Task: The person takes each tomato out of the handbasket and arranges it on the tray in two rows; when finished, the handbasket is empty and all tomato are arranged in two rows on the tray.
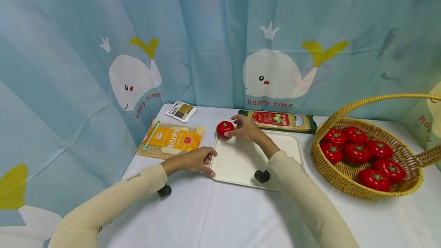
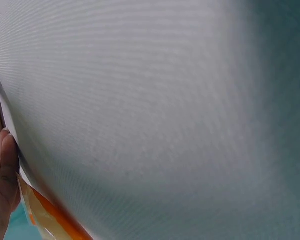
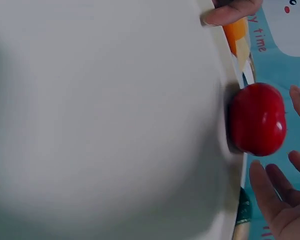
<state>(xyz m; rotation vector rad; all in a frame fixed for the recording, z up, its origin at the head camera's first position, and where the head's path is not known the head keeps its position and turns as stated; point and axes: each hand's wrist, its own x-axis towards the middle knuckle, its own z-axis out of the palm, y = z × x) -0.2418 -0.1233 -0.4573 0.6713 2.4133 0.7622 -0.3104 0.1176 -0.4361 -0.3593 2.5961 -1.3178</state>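
From the head view, I am watching the right hand [image 1: 246, 127] reaching to the far left corner of the white tray [image 1: 291, 146], where a red tomato [image 1: 225, 128] is sitting right at the rim. The fingers are curving loosely about the tomato and touching its side, but the grip is not closing on it. The left hand [image 1: 193, 160] is resting open on the tabletop [image 1: 213, 213], fingertips pressing the tray's near left edge, just in front of the yellow noodle packet [image 1: 171, 139]. To do this well I would be keeping that steadying hand flat so the tray is not sliding.

The left wrist view is showing mostly the tray's pale surface, with a fingertip [image 2: 5, 165] at its edge and a strip of the orange packet below.

In the right wrist view the tomato is lying against the tray's rim, the fingers [image 3: 270, 195] spread and apart from it. I judge the tomato round and slick, so fingers should be wrapping evenly from both sides.
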